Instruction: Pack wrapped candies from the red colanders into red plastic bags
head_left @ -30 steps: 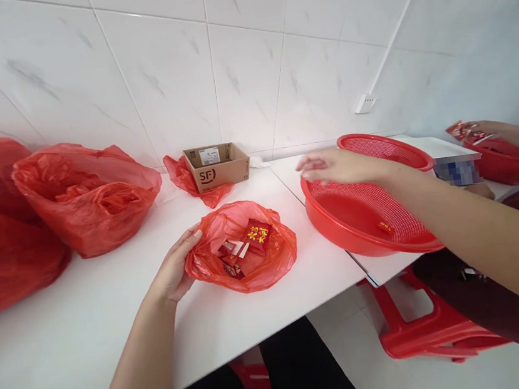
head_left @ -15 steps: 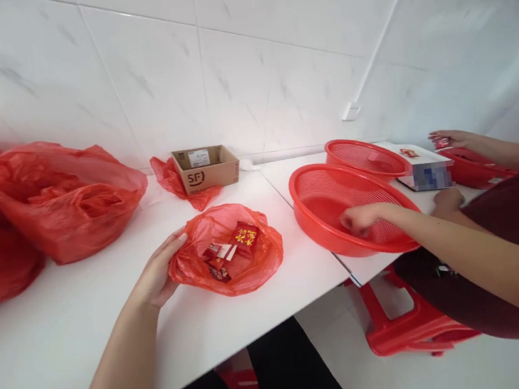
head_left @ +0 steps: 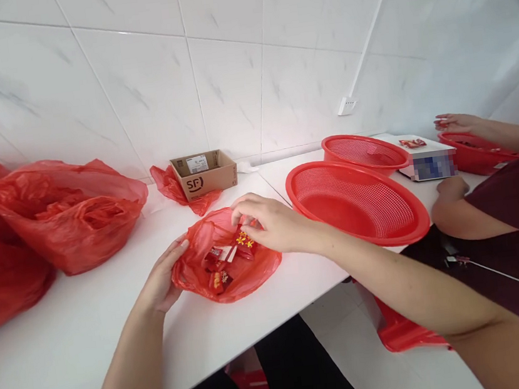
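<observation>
A small red plastic bag [head_left: 231,273] lies open on the white table [head_left: 70,344] in front of me, with several small red packets [head_left: 221,265] inside. My left hand [head_left: 163,279] grips the bag's left rim, fingers curled on the plastic. My right hand [head_left: 267,222] hovers over the bag's mouth, fingers bent down and pinched at a red packet with gold print [head_left: 245,241]. To the right stands a big red mesh basket [head_left: 360,204]; I see nothing inside it.
Large stuffed red bags [head_left: 67,212] fill the left. A cardboard box [head_left: 203,173] sits by the tiled wall. A second red basket [head_left: 365,151] stands behind the first. Another person in a dark shirt [head_left: 516,201] works at right near a white box [head_left: 428,161].
My right hand went down into the big basket, then swung left over to the small bag's mouth. The small packet seen in the basket earlier is gone. My left hand kept hold of the rim.
</observation>
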